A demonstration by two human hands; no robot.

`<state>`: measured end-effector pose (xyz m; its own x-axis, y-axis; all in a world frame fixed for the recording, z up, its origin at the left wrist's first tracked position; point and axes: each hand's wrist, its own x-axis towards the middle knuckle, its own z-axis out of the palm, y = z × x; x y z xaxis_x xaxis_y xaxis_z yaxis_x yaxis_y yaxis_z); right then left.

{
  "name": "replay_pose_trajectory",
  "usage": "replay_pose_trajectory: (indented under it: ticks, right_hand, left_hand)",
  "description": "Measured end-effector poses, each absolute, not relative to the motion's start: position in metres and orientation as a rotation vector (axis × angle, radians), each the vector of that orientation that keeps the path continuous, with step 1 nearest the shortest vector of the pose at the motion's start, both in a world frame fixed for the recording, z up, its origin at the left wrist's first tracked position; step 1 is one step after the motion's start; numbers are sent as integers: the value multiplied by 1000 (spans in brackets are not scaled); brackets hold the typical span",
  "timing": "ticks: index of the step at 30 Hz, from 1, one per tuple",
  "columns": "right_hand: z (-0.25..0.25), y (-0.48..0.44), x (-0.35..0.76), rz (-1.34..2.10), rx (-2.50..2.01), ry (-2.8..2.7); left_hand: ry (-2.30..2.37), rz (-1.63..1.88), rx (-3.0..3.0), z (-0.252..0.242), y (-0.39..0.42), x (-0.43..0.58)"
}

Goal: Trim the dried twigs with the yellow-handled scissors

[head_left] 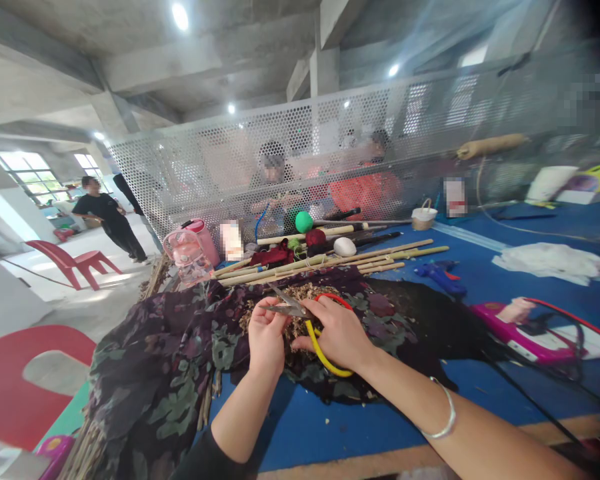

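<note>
My right hand (340,330) is wrapped through the handles of a pair of scissors (293,308), one loop red and the other yellow. The blades stand apart and point left toward my left hand (266,333). That hand's thumb and fingers are pinched together beside the blade tips; whatever lies between them is too small or hidden to name. Beneath both hands is a heap of dry brown plant bits (300,291). It rests on a dark floral cloth (180,360) spread over the blue table (300,433).
Behind the cloth lie bamboo sticks (330,259), yarn balls (304,221) and a pink bottle (187,257). To the right are a blue glue gun (443,277), a magenta power strip (515,333) with cords, and white cloth (555,262). A perforated metal screen (205,173) stands behind, with people beyond.
</note>
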<state>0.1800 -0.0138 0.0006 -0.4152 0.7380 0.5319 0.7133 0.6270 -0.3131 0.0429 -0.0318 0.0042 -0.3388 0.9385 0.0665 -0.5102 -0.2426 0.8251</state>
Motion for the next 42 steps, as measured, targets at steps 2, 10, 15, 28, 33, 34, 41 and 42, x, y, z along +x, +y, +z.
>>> replay_pose_trajectory:
  ticks: [2, 10, 15, 28, 33, 34, 41, 42]
  right_hand:
    - [0, -14, 180, 48, -1159, -2215]
    - [-1, -16, 178, 44, -1258, -2229]
    - [0, -15, 178, 75, -1272, -2240]
    - [22, 3, 198, -36, -1226, -2372]
    - [10, 1, 204, 20, -1237, -2273]
    - [10, 1, 205, 34, -1229, -2274]
    - [10, -1, 208, 94, -1199, -2250]
    - [10, -1, 208, 91, -1192, -2240]
  left_hand:
    - [898, 1778, 711, 3, -31, 43]
    - [968, 1779, 752, -1, -27, 40]
    - [955, 1771, 772, -4, -25, 39]
    - [1824, 1247, 1473, 7, 11, -59]
    - [1996, 1028, 1765, -2, 2, -71]
    - [2017, 997, 1794, -4, -1, -71]
    - [2190, 813, 1871, -5, -8, -68]
    - [2203, 833, 1900, -3, -6, -64]
